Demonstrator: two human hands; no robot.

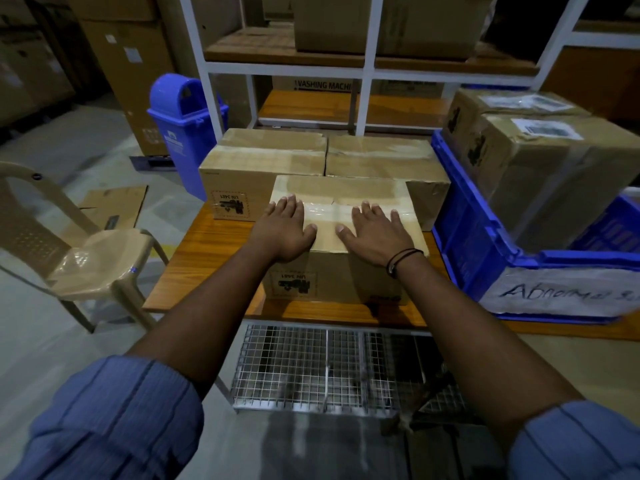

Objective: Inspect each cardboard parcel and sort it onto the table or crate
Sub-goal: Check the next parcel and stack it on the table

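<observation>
**Sleeves out, both palms flat on the front parcel**

Blue sleeves (114,420) are nearest us, forearms reaching forward. The left hand (284,230) and right hand (375,233) lie side by side on top of the front parcel (332,271). Their fingers are straight and spread, pressing the taped seam and gripping nothing. That parcel sits close to the near edge of the tabletop (207,251), with two more parcels (263,161) touching it from behind. Over at the tabletop's right end stands the blue crate (474,237), holding two boxes, its handwritten label starting "Abnorma". The risk, I'd say, is that flat palms give no real hold. One pull towards the body could slide the box over the near edge onto the wire cage (311,368) below. That glossy tape looks slippery too.
</observation>
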